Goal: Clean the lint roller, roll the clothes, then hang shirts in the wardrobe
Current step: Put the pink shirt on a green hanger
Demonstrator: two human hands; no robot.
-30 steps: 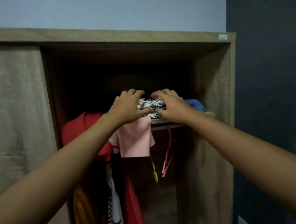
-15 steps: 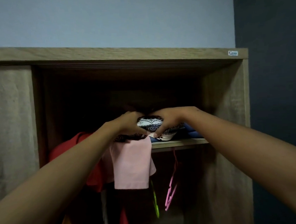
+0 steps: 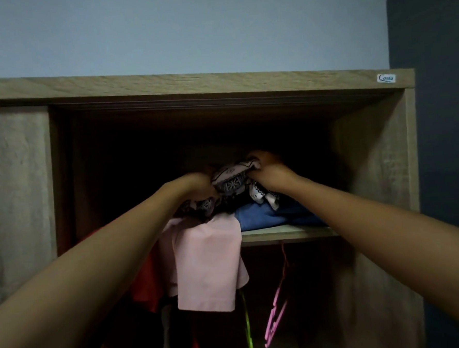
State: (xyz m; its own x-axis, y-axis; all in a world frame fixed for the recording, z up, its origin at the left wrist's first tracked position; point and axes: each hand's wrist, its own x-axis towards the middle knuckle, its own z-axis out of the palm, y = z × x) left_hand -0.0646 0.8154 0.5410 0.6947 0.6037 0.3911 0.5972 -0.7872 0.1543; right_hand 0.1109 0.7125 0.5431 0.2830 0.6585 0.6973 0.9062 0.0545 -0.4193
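A black-and-white patterned garment (image 3: 233, 183) lies bunched on the upper shelf (image 3: 285, 233) of the wooden wardrobe (image 3: 375, 165). My left hand (image 3: 197, 185) grips its left side and my right hand (image 3: 269, 168) grips its upper right edge, both reaching deep into the dark shelf space. Under it sits a folded blue garment (image 3: 263, 216). A pink cloth (image 3: 208, 266) droops from the shelf edge over the hanging space. The lint roller is not in view.
Below the shelf hang a red garment (image 3: 146, 281), a pink hanger (image 3: 277, 310) and a green hanger (image 3: 248, 331). A closed wardrobe door (image 3: 14, 187) stands to the left. A dark wall (image 3: 448, 160) borders the wardrobe on the right.
Both hands have pushed the patterned garment further back onto the shelf, over the blue garment. The camera has tilted upward, so the wardrobe sits lower in view.
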